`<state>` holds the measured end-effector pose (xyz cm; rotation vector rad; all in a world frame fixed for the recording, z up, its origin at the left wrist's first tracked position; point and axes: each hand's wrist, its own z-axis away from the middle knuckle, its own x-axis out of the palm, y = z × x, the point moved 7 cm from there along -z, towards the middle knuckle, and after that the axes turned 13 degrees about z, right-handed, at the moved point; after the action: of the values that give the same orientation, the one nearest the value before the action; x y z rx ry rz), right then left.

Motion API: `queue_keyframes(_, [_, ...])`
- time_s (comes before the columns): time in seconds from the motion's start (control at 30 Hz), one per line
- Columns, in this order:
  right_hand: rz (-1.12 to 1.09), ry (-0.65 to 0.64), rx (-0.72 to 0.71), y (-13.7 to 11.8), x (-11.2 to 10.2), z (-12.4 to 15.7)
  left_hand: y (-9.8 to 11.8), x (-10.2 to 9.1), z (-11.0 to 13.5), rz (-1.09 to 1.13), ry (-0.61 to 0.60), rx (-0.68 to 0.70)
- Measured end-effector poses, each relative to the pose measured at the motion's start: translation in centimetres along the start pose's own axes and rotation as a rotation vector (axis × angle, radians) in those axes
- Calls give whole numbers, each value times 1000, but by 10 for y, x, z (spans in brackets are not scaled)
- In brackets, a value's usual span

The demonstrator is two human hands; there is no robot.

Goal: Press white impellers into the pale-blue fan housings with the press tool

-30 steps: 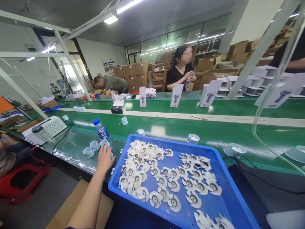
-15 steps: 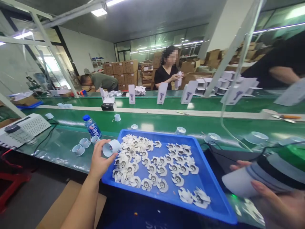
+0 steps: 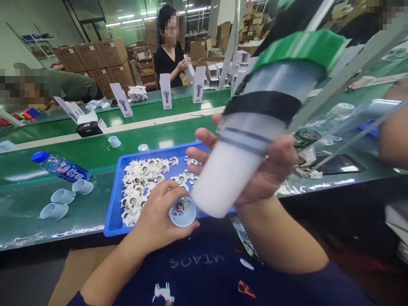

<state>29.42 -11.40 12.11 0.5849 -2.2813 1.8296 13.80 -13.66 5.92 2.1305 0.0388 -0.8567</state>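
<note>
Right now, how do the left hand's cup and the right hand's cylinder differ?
Color: cup pale blue; cylinder whitish, with black band and green end.
Size: cup short; cylinder much longer.
Pose: cup's mouth faces the camera; cylinder tilts, green end up.
Both are hand-held.

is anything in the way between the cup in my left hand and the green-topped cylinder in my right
Nothing visible. The white end of the green-topped cylinder, in your right hand, shows right beside the pale blue cup in your left hand; whether they touch, I can't tell. The blue tray lies beyond them.
</note>
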Motion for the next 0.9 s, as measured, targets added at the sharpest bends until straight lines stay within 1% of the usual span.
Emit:
queue_keyframes(0.07, [-37, -50, -72, 4, 16, -8, 4, 2, 2, 27, -1, -5])
queue_keyframes(0.13, [-66, -88, -140, 10, 24, -11, 5, 1, 4, 43, 8, -23])
queue_keyframes(0.23, [-55, -111, -196, 20, 25, -10, 2, 1, 5, 79, 18, -70])
queue_keyframes(0.3, [-26, -105, -208, 24, 24, -9, 1, 0, 4, 97, 30, -93])
queue_keyframes(0.4, [21, -80, -241, 25, 23, -9, 2, 0, 1, 105, 42, -111])
queue_keyframes(0.5, [35, -84, -286, 22, 24, -11, 2, 0, -1, 119, 43, -112])
queue_keyframes(0.7, [60, -57, -252, 25, 22, -14, -5, 0, 1, 133, 32, -132])
queue_keyframes(0.8, [34, -36, -222, 28, 23, -19, -6, 2, 1, 154, 18, -177])
queue_keyframes(0.83, [18, -25, -193, 30, 23, -21, -8, 5, 1, 177, -5, -211])
queue_keyframes(0.9, [-3, 1, -153, 31, 16, -25, -16, 12, -1, 190, -100, -288])
